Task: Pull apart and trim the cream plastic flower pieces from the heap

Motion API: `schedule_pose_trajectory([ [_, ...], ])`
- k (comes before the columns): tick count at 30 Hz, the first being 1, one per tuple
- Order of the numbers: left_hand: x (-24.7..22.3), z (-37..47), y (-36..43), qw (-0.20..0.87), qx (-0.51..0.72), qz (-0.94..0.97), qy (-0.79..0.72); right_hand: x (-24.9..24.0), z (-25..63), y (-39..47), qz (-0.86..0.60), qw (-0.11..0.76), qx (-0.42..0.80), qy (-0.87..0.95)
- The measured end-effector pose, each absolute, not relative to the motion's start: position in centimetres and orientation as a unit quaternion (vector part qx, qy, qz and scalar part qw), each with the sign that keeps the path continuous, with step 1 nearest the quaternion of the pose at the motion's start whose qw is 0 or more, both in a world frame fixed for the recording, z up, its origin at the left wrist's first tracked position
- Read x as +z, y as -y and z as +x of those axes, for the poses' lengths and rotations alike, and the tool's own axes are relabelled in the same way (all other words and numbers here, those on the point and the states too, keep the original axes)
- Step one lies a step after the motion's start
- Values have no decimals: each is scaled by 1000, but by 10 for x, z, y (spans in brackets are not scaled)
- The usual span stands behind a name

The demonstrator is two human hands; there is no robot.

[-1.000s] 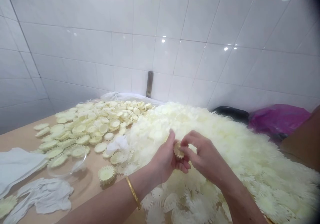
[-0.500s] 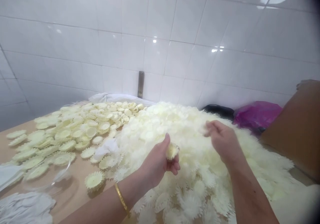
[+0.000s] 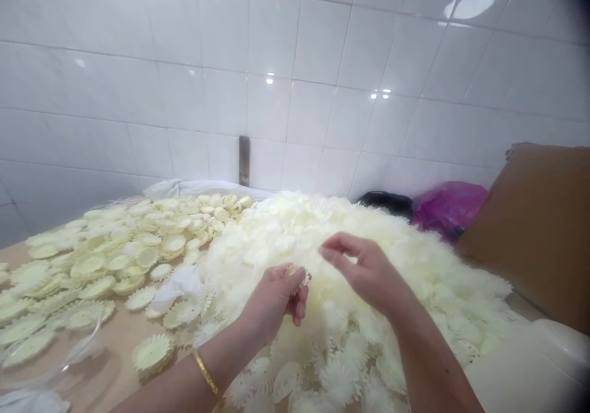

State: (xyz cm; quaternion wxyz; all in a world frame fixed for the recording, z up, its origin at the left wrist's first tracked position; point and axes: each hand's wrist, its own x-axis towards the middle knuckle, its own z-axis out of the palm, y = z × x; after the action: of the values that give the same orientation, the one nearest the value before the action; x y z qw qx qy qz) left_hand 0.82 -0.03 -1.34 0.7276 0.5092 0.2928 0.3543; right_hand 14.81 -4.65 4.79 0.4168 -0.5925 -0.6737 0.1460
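One disc [image 3: 292, 270] in left hand [image 3: 275, 295]; right hand [image 3: 366, 268] apart.
The disc is at frame centre, frilled edge showing, pinched between left thumb and fingers. Right of centre, the right thumb and forefinger tips are close together; whether they touch or hold anything cannot be told. A pale pile [image 3: 295, 225] spans centre to lower right. Loose cups [image 3: 174, 244] cover the table [image 3: 120, 327] at left.

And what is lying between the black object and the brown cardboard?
In the head view, a purple plastic bag lies between them.
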Motion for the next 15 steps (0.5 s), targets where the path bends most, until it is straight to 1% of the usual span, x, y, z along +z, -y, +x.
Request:
schedule_pose_trajectory([
  [2,-13,8,-2,716,363,518,-294,44,137,45,-575,412,172,686],
  [6,-14,7,-8,692,383,528,-309,38,122,40,-558,437,187,680],
  [9,-16,6,-11,684,376,540,-316,37,119,39,-554,447,203,672],
  [12,-17,6,-11,682,370,540,-327,35,119,39,-566,439,192,671],
  [15,-17,6,-9,704,355,517,-333,32,120,38,-575,417,165,684],
])
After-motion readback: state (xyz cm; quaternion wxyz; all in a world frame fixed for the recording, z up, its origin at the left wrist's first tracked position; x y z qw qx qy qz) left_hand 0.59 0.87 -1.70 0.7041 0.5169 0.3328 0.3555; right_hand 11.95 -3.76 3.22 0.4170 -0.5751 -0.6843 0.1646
